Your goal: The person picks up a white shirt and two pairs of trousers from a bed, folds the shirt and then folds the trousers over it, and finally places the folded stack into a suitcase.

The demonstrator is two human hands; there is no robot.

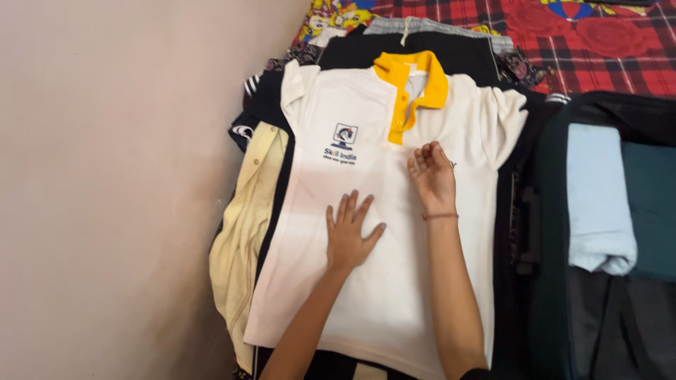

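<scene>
Two bare forearms rise from the bottom edge of the view, elbows cut off. The left hand (348,236) lies palm down on the white polo shirt (366,232), fingers spread wide and flat on the cloth, holding nothing. The right hand (432,177), with a thin thread bracelet at the wrist, rests just beside it and higher up, fingers straight and close together, pressed on the shirt's chest near the button placket.

The shirt lies face up, its yellow collar (412,77) toward the far side and a small printed emblem on the chest; its lower hem runs out of view. It tops a pile of clothes: a pale yellow garment (246,239) peeks out along its left edge, and dark garments (436,46) show beyond the collar, mostly hidden. The pile sits on a red checked bedspread (577,42), seen only at the far edge.

To the right, touching the pile, an open dark suitcase (546,232) holds a folded light blue cloth (598,197) and a teal one (651,204), cut off by the frame. A plain wall (105,190) fills the left.
</scene>
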